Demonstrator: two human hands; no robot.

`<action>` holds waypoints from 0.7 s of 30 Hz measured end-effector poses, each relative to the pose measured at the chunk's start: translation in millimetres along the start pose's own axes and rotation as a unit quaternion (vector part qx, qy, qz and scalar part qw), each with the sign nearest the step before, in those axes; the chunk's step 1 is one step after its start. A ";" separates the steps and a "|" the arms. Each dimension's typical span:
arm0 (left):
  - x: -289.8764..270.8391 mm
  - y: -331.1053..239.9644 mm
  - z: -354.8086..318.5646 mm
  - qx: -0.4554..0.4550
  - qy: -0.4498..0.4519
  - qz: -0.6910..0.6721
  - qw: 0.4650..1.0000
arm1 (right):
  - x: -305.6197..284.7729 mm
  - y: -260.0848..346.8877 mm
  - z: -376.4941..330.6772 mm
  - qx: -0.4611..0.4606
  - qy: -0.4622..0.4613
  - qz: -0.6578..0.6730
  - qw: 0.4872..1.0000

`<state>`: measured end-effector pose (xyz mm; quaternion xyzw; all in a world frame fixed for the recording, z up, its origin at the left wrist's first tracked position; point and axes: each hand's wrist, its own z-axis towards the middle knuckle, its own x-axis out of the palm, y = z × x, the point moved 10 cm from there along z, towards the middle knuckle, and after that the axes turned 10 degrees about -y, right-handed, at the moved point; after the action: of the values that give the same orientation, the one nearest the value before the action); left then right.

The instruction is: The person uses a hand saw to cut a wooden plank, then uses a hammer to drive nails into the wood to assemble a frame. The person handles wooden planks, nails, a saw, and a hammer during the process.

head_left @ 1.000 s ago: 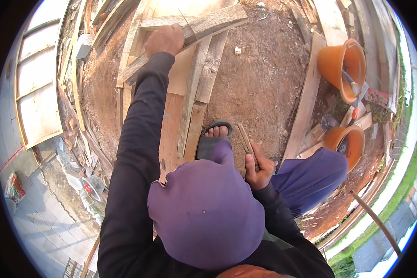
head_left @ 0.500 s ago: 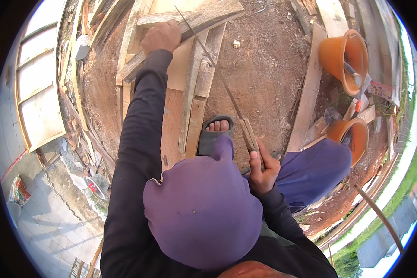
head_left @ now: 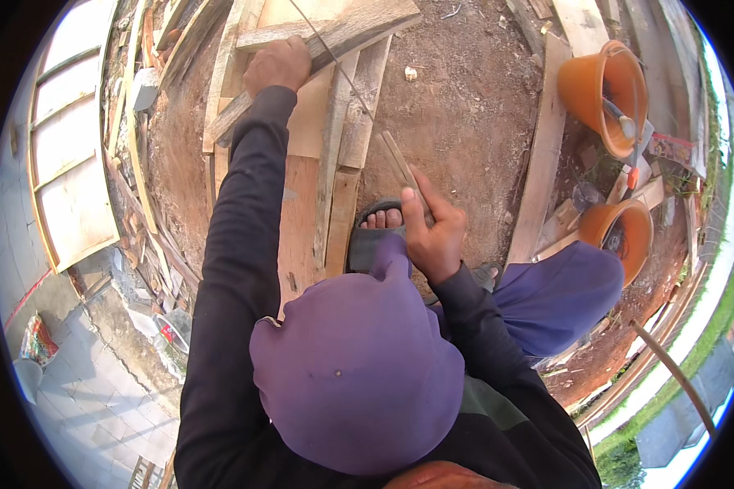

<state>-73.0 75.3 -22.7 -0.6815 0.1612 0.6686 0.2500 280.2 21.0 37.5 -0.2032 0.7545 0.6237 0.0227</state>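
With the view as a dial, the plank (head_left: pixel 371 27) sits near 12 o'clock, slanting across two rows of boards (head_left: pixel 365 106), its far end toward 1 and its near end toward 11; laid so, it seems to have support beneath it. The left hand (head_left: pixel 277 65) reaches out to 11 o'clock on a straight arm, probably to lean weight on the plank and keep it steady. The saw (head_left: pixel 396 159) runs from near the centre up to 12, its thin blade edge-on and crossing the plank just right of that hand; whether it bites into the wood cannot be told. The left foot (head_left: pixel 379 236) stands at the centre, beside the boards, perhaps for balance. The left fingers are bunched together and curled down over the plank, clamped on it, tips hidden. The right hand (head_left: pixel 435 224), toward 2 or 3 o'clock, has its fingers wrapped around the saw's wooden handle, with no gap showing, and the thumb laid along it, likely to guide the blade. Orange buckets (head_left: pixel 581 94) rest at 2 and 3 o'clock.
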 end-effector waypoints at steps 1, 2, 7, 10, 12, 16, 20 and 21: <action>4.8 -2.5 -3.2 -0.004 0.010 -0.002 1.000 | 10.2 -1.2 18.4 -0.015 0.005 -0.005 1.000; 3.7 -2.5 -2.5 -0.001 0.002 -0.006 1.000 | 20.0 -1.0 33.0 -0.030 0.011 -0.006 0.999; -4.2 10.5 1.1 -0.002 -0.011 -0.002 1.000 | -51.6 -18.5 -56.4 -0.135 -0.006 -0.022 0.991; -2.9 7.9 4.4 -0.004 -0.023 0.011 1.000 | -54.4 -14.4 -56.4 -0.074 0.009 -0.027 0.997; 1.3 3.9 1.2 -0.001 -0.008 0.010 1.000 | -11.8 -16.7 -16.4 -0.015 0.020 -0.014 1.000; 11.6 8.5 7.5 0.017 -0.014 0.006 1.000 | 15.4 -1.9 16.3 -0.005 0.046 -0.030 0.998; -3.7 7.7 0.9 0.004 -0.011 0.005 1.000 | -62.8 -9.7 -69.3 -0.155 0.013 -0.054 0.986; -7.7 6.5 4.2 0.003 -0.014 0.006 1.000 | -60.6 -11.4 -63.9 -0.134 0.014 -0.038 0.990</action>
<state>-80.6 71.4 -15.8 -0.6706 0.1637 0.6791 0.2497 353.6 -24.5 58.4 -0.2410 0.6562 0.7150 0.0085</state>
